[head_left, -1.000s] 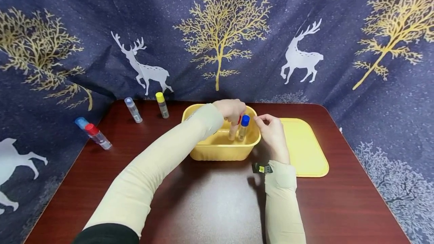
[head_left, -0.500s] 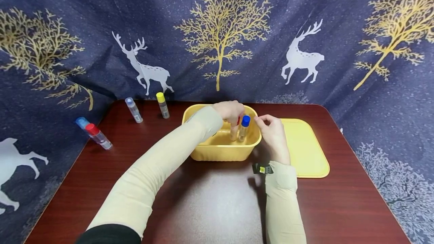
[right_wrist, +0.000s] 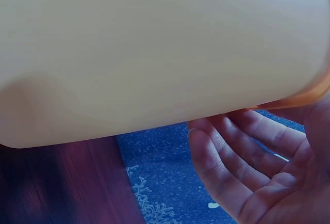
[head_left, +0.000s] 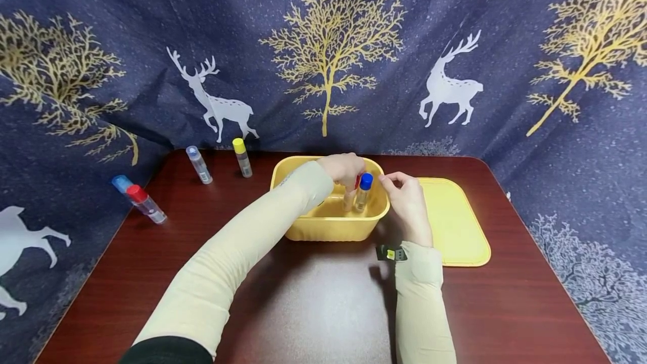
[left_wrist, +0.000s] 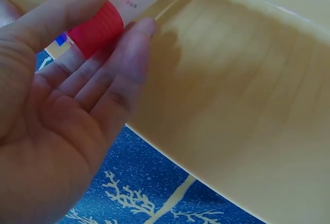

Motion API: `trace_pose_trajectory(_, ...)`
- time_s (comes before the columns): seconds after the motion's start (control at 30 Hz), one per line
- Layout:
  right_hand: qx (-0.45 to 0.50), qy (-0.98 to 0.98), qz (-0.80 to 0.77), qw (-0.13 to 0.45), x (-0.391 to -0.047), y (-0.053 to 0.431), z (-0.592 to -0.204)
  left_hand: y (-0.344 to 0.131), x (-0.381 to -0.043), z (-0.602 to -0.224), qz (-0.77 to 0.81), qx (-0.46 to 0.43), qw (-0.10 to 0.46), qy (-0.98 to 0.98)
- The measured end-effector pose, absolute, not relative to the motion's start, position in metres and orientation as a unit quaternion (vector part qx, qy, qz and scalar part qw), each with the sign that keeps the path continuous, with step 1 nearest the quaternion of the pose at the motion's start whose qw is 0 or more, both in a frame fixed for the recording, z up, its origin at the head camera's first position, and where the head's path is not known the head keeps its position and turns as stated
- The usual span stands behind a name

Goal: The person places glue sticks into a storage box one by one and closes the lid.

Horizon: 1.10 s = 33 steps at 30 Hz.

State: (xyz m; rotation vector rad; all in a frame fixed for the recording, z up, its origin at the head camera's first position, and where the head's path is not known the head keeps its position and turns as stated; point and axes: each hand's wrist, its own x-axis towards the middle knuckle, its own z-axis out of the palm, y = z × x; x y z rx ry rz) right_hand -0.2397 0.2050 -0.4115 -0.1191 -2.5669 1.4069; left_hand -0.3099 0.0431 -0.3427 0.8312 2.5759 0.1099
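In the head view my left hand [head_left: 345,169] reaches down into a yellow plastic box [head_left: 328,230]. Its thumb and fingers hold the red cap of a clear bottle [head_left: 349,200] upright inside the box. The left wrist view shows the red cap [left_wrist: 98,30] between my thumb and fingers, with the printed label beyond it. Right beside that bottle stands a blue-capped clear bottle [head_left: 361,195], also in the box. My right hand [head_left: 406,202] pinches the box's right rim, thumb and index finger together there. In the right wrist view its curled fingers [right_wrist: 227,157] meet the box's edge.
A yellow lid [head_left: 455,223] lies flat on the table right of the box. On the left stand a yellow-capped bottle [head_left: 242,159], a pale-capped bottle [head_left: 199,165], a red-capped bottle [head_left: 146,205] and a light-blue-capped bottle [head_left: 120,183]. A patterned cloth [head_left: 323,44] hangs behind the table.
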Motion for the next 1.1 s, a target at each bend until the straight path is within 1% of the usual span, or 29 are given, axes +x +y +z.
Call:
trace_pose_trajectory(0.37,-0.033,-0.874,0.473,0.108,-0.240,0.205,-0.411,0.043,-0.308,-0.342,0.047,0.297,0.220,0.928)
trace_pose_trajectory(0.6,-0.034,-0.876,0.469,0.107,-0.239,0.206,-0.412,0.038,-0.305,-0.341,0.048,0.310,0.203,0.928)
trace_pose_trajectory(0.87,-0.041,-0.874,0.474,0.101,-0.241,0.207,-0.412,0.016,-0.298,-0.322,0.064,0.300,0.194,0.932)
trace_pose_trajectory(0.97,-0.046,-0.874,0.473,0.098,-0.240,0.207,-0.411,0.008,-0.295,-0.316,0.082,0.312,0.177,0.930)
trace_pose_trajectory(1.1,-0.047,-0.871,0.479,0.092,-0.238,0.204,-0.410,-0.004,-0.288,-0.313,0.127,0.330,0.136,0.926)
